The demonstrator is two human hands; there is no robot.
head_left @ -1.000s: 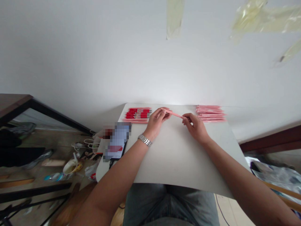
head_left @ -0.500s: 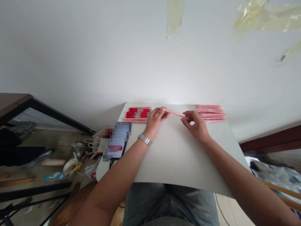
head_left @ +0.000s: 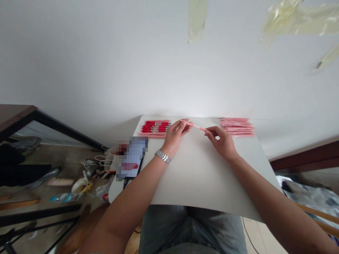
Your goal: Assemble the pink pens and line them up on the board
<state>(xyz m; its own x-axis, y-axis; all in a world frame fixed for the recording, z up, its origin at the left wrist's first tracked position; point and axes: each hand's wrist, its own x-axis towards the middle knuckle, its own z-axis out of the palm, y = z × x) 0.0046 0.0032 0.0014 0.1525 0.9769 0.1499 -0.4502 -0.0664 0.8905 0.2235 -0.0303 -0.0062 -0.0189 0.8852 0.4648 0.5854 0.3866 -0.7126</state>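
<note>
White tabletop (head_left: pixel 196 176): one. Smartphone (head_left: pixel 132 160), partly pixelated, at left edge. Left hand (head_left: pixel 175 137) and right hand (head_left: pixel 221 141), apart, each pinching one end of the last item listed. Pile of pink pens (head_left: pixel 237 127), far right. Row of red and pink pens (head_left: pixel 155 127), far left. Metal-banded wristwatch (head_left: pixel 163 156), left wrist. Pink pen (head_left: pixel 196 126), white-labelled, aslant between the hands.

We see soft, fairly even light on the pale wall (head_left: pixel 169 77), greying toward ten o'clock, with a faint shadow at nine. At eight o'clock the floor (head_left: pixel 66 170) is dim and slightly blurred, and mosaic squares cover the phone (head_left: pixel 131 157). Glossy tape (head_left: pixel 284 19) glints at two. Wide-angle distortion bows the table's near edge (head_left: pixel 201 206) at six. The pen's label (head_left: pixel 196 126) is too small for us to read.
</note>
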